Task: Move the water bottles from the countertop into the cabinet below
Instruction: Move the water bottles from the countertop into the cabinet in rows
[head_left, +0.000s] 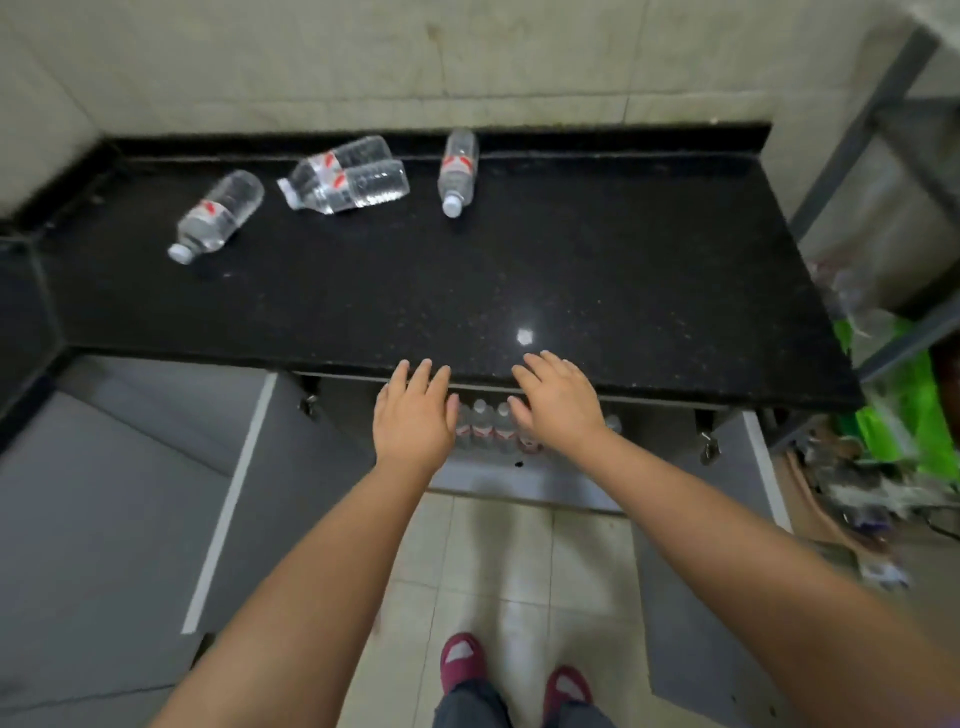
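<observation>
Lying sideways on the worktop (467, 270), four full bottles (218, 213) looked weighty, slick, round; both hands' fingers (415, 374) were spread, empty. Grip mid-body.

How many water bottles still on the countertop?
4, all lying down: one at far left, two touching side by side left of centre, one at the back, centre. None seem hidden.

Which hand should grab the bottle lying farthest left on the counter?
Probably the left hand: that bottle lies on its side of the counter, and the hand is open and empty. The right hand would have to cross over.
</observation>
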